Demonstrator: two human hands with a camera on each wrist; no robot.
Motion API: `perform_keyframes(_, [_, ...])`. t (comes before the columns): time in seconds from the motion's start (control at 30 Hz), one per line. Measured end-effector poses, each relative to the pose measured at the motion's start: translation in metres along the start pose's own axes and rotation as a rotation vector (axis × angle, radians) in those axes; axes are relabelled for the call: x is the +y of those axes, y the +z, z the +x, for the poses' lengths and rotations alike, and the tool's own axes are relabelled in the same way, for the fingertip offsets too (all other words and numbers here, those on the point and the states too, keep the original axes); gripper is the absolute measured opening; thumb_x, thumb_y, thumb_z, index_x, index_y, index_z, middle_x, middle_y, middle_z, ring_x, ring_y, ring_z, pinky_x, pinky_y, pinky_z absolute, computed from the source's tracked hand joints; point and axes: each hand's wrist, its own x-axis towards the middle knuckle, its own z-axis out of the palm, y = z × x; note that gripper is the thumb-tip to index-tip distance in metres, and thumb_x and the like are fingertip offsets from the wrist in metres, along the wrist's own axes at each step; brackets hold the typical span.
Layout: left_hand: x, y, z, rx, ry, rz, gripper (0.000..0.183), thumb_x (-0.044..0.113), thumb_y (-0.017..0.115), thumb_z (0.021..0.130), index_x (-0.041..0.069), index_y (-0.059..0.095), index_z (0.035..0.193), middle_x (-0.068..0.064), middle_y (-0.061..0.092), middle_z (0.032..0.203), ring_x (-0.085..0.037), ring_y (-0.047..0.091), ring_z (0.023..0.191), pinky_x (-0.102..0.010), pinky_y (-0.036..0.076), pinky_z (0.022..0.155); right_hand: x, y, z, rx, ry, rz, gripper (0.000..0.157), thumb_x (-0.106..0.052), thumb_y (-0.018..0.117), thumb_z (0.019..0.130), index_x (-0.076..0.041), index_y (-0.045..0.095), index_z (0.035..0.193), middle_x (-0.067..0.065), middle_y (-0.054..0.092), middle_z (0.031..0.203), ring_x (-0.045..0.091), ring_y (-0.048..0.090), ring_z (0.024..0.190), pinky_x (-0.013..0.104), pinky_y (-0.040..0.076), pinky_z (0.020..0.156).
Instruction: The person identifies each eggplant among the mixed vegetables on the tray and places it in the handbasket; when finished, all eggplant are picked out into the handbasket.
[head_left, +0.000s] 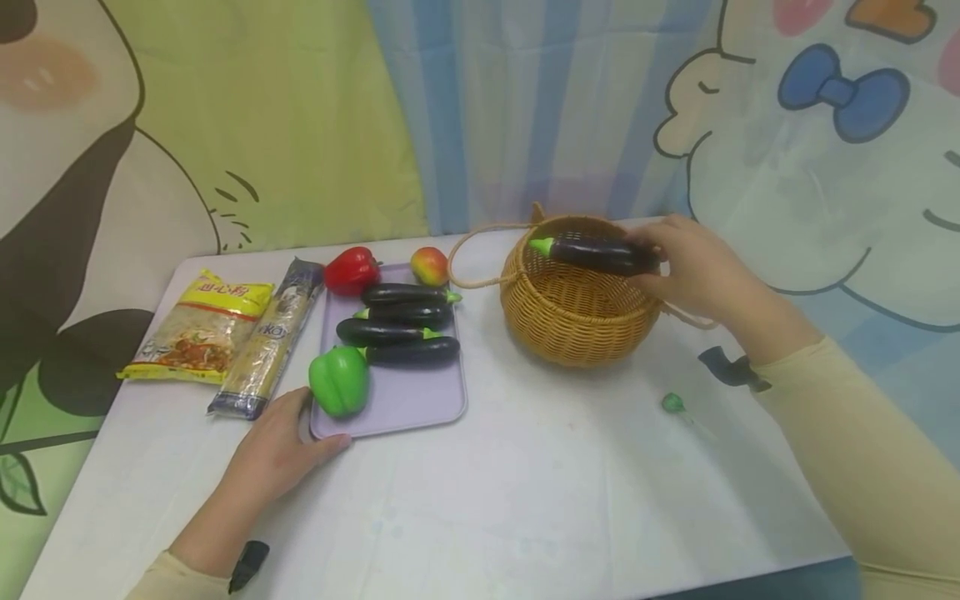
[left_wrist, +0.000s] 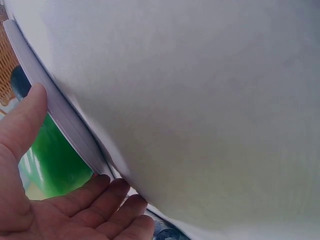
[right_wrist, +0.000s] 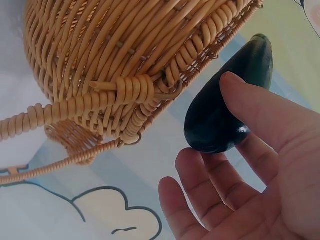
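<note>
Apparently midway, the right hand (head_left: 693, 265) pinches one eggplant (head_left: 596, 252) over the basket (head_left: 577, 335), its release not yet done; left of the basket, four more eggplants (head_left: 414, 352) lie on the tray (head_left: 411, 404) beside the left hand (head_left: 277, 448), thumb spread from fingers.

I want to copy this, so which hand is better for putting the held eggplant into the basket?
Probably the right hand: it holds the eggplant at the mouth of the basket. The left hand is farther away, at the edge of the tray.
</note>
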Motion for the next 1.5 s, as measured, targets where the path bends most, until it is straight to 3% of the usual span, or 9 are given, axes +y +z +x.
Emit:
perform_keyframes(0.33, [0.0,0.002,-0.003,0.009,0.0,0.004,0.111,0.059,0.082,0.083,-0.008,0.033,0.157,-0.037,0.037,0.158,-0.058,0.036,0.146,-0.074,0.032,0.119,0.007,-0.001,0.004,-0.039,-0.025,-0.041,0.059,-0.012,0.081,0.088,-0.006,0.06,0.143,0.024,0.059,0.139,0.043,0.056,0.126,0.068,0.048,0.108])
perform_keyframes(0.73, [0.0,0.001,-0.003,0.03,0.021,0.017,0.108,0.056,0.082,0.084,-0.008,0.035,0.156,-0.037,0.039,0.158,-0.057,0.038,0.145,-0.073,0.034,0.118,0.003,0.008,0.011,-0.1,-0.01,-0.044,0.052,-0.012,0.078,0.092,-0.006,0.062,0.141,0.02,0.06,0.131,0.038,0.054,0.123,0.064,0.051,0.105])
perform_keyframes(1.07, [-0.001,0.002,-0.003,0.039,0.026,0.014,0.106,0.057,0.082,0.084,-0.007,0.036,0.156,-0.036,0.041,0.157,-0.056,0.04,0.144,-0.073,0.035,0.117,-0.001,0.021,0.023,-0.132,-0.006,-0.066,0.047,-0.012,0.083,0.086,-0.011,0.068,0.13,0.018,0.066,0.126,0.037,0.061,0.121,0.063,0.053,0.103])
perform_keyframes(1.5, [0.0,0.001,-0.001,0.041,0.027,0.015,0.105,0.056,0.082,0.085,-0.007,0.037,0.156,-0.035,0.042,0.157,-0.055,0.041,0.144,-0.072,0.036,0.117,-0.007,0.029,0.037,-0.18,-0.069,-0.186,0.048,-0.012,0.086,0.083,-0.013,0.07,0.128,0.016,0.068,0.127,0.04,0.066,0.119,0.068,0.051,0.105])
